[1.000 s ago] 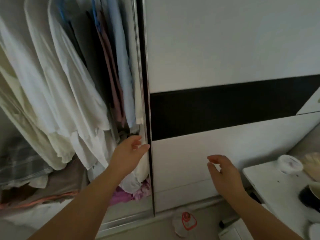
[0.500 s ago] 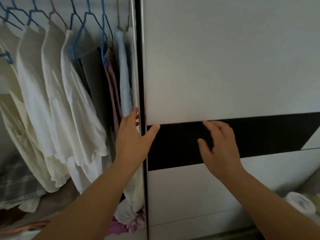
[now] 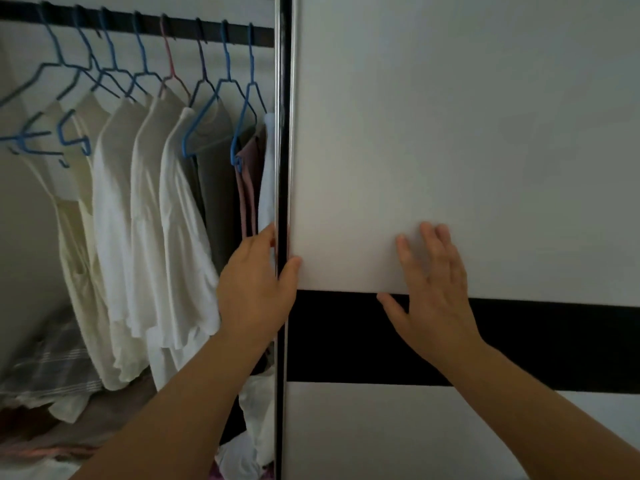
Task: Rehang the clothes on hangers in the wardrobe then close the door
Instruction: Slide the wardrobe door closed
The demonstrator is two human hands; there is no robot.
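The left hand (image 3: 256,289) is gripping the door (image 3: 450,150) edge, thumb in front. The right hand (image 3: 433,292) is pressing flat, fingers straight. Clothes (image 3: 156,220) are hanging on hangers (image 3: 214,109) at left.

The left hand's (image 3: 256,289) fingers (image 3: 265,237) vanish behind the door (image 3: 450,133) edge (only the thumb shows in front). Clothes (image 3: 149,220) left of those fingers blur low down, their hems cut by the frame.
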